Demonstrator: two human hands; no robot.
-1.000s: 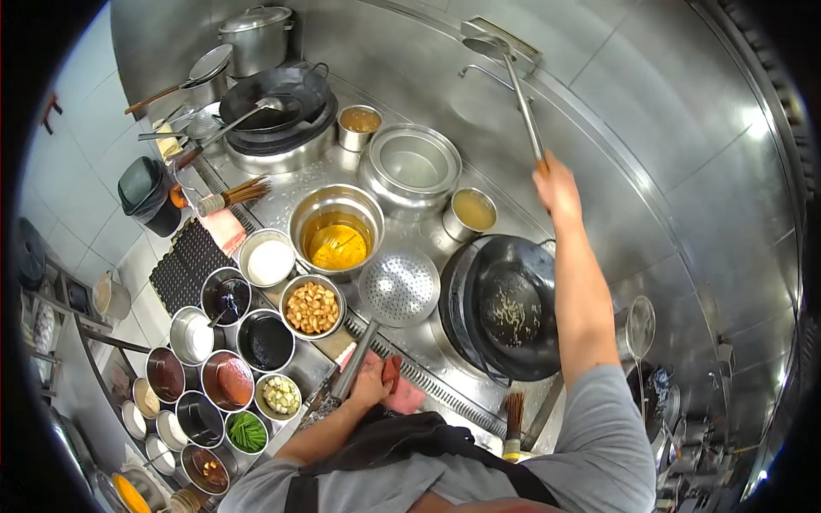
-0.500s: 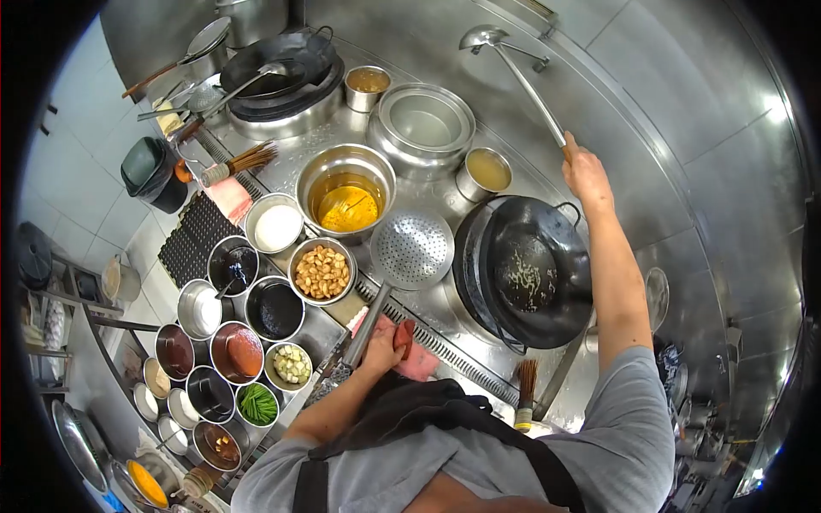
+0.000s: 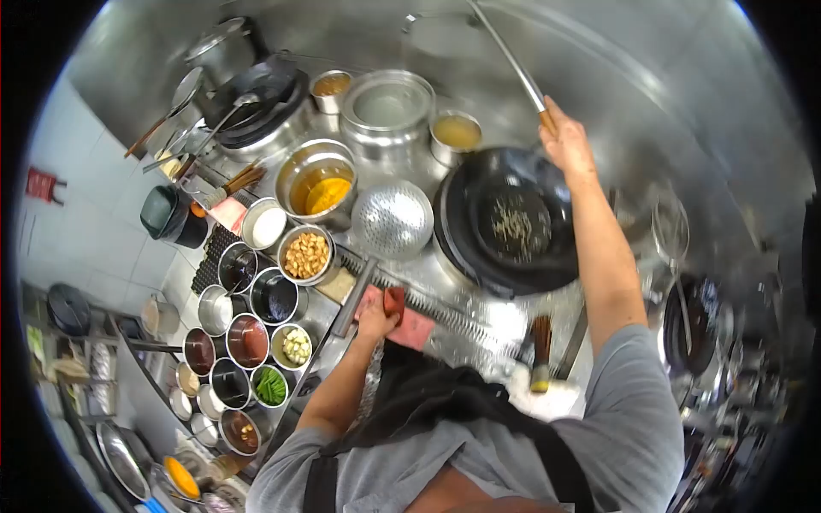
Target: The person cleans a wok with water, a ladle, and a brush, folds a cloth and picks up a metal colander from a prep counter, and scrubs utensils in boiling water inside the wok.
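Steel wall: grey metal behind the cooking line, meeting white tiles at the left.
Steel counter: runs across the middle, wet in places.
Near wok: black, with pale bits on its bottom; the right hand is by its far right edge.
Far wok: black, with a long-handled utensil resting across it.
Wide pot: clear-looking liquid inside.
Oil pot: amber, oil-like liquid.
Ladle: its wooden end in the right hand, fingers wrapped round it; the shaft slants up and away, the bowl out of view.
Perforated skimmer: between oil pot and near wok, its handle running back just beside the left hand.
Dark red cloth: pinched in the left hand, fingers closed; a pink cloth lies just beside it.
Small pots: yellowish liquid in one, brownish liquid in another.
Round tubs: golden-brown nuts, a white ingredient, red sauce, pale diced pieces, cut greens.
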